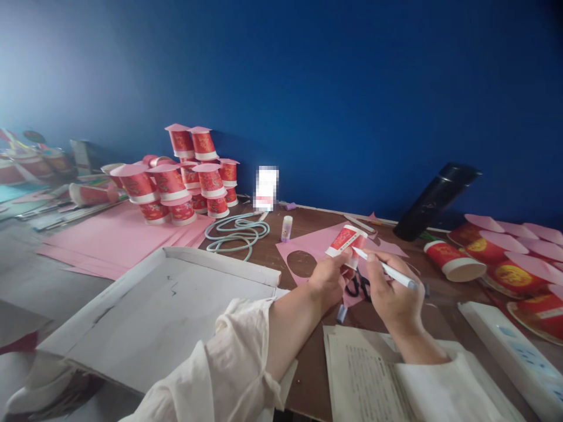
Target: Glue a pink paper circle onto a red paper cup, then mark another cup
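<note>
My left hand grips a small red and white paper cup, tilted, with a white strip of print across it. A white marker pen is held in my right hand, its tip at or very near the cup's side. Under the hands lies pink paper with round holes cut out. Black scissor handles show between the hands, partly hidden. A pen cap rests on the table below my left hand, and a glue stick stands to the left.
Stacked red cups with pink paper tops stand at left, on pink sheets. A coiled cable, a white box lid, a black bottle, another cup, a power strip and papers surround the hands.
</note>
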Action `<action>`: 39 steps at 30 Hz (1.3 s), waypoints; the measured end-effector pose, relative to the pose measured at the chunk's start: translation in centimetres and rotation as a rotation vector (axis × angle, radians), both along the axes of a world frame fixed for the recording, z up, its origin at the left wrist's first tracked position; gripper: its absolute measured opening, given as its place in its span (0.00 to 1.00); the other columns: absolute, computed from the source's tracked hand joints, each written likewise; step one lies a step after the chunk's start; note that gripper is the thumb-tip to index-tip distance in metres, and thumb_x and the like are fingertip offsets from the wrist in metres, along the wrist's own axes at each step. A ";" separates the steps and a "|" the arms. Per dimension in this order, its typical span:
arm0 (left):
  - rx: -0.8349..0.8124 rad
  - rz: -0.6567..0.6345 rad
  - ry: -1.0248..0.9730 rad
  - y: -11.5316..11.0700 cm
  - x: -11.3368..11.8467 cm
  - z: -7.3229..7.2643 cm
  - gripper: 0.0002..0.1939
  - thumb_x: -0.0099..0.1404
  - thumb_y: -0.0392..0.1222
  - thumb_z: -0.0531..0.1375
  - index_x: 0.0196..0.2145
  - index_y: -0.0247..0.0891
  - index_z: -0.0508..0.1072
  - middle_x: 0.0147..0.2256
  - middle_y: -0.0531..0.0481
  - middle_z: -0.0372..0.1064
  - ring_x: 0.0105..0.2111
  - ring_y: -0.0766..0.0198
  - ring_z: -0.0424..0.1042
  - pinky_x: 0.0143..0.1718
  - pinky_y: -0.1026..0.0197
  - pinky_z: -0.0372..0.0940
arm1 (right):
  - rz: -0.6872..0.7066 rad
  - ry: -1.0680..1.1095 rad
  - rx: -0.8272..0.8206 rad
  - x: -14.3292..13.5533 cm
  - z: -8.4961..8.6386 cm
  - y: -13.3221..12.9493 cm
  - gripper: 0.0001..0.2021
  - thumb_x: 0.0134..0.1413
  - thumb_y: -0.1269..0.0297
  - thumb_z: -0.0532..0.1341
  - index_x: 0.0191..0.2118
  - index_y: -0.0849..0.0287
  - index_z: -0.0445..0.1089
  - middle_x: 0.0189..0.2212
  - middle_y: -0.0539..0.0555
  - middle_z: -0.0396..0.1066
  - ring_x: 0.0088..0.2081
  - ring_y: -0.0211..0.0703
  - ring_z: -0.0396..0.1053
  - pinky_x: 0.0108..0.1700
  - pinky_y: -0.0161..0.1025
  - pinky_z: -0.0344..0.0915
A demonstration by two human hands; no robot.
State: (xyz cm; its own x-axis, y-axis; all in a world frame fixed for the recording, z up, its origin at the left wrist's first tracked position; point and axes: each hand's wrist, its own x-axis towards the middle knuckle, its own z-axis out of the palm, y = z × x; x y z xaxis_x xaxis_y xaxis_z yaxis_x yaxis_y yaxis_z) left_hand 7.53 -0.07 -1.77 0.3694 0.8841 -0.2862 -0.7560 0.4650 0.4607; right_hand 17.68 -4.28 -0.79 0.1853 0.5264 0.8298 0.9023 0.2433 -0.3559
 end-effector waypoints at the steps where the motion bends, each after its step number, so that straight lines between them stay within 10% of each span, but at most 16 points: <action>1: 0.001 -0.001 0.001 0.0 0.0 0.0 0.16 0.48 0.39 0.72 0.34 0.35 0.75 0.34 0.48 0.72 0.33 0.66 0.67 0.38 0.62 0.58 | -0.001 -0.002 0.004 0.0 0.0 0.0 0.13 0.61 0.58 0.58 0.35 0.60 0.76 0.30 0.55 0.79 0.31 0.43 0.76 0.32 0.36 0.67; 39: -0.034 -0.013 0.033 0.0 0.0 0.4 0.13 0.49 0.36 0.71 0.34 0.35 0.76 0.34 0.47 0.73 0.31 0.66 0.68 0.35 0.63 0.58 | -0.023 0.004 0.032 0.1 0.1 0.2 0.13 0.60 0.59 0.57 0.33 0.59 0.75 0.29 0.56 0.78 0.30 0.44 0.74 0.32 0.37 0.67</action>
State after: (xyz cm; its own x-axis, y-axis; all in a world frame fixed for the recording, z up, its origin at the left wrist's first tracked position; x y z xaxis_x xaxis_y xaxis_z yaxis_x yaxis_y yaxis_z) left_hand 7.57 -0.10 -1.41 0.3709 0.8689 -0.3278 -0.7346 0.4905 0.4688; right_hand 17.77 -4.13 -0.67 0.2007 0.4955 0.8451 0.9064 0.2333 -0.3521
